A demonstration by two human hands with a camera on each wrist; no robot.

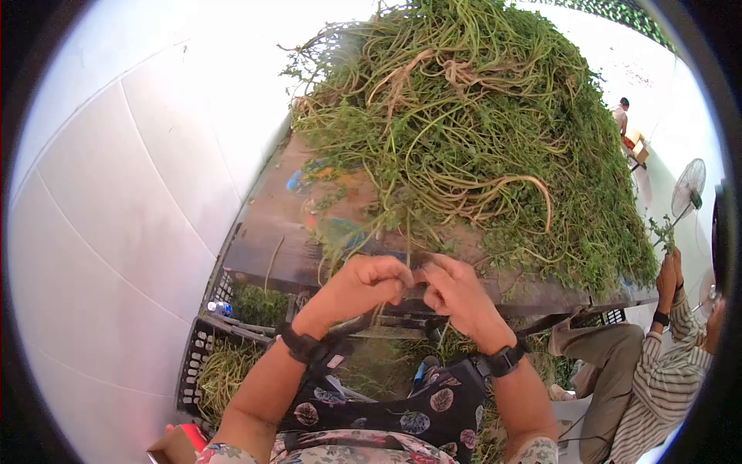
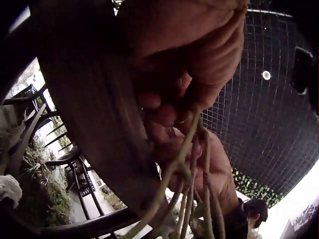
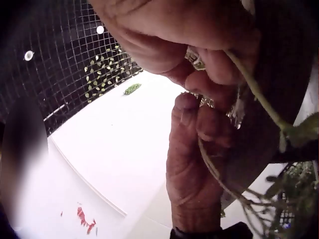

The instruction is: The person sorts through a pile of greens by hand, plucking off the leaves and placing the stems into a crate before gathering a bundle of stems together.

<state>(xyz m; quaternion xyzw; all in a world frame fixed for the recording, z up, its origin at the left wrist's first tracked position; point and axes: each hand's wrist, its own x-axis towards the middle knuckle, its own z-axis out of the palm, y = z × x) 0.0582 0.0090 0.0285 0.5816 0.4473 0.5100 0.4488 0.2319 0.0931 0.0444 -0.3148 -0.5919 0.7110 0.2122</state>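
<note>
The left hand [image 1: 359, 288] and right hand [image 1: 461, 300] pinch leafy stems [image 2: 175, 165], fingers curled close together; sorting seems underway; the next move calls for a light grip.

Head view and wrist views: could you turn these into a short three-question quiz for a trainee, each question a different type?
1. What is heaped on the table?
(a) fishing nets
(b) leafy green plants
(c) folded towels

2. True or false: the left hand and the right hand are both spread flat, holding nothing.

3. Fill in the blank: the person at the right of the head view wears a ______ shirt.

Key: 1 b; 2 false, both have curled fingers pinching thin stems; 3 striped.
</note>
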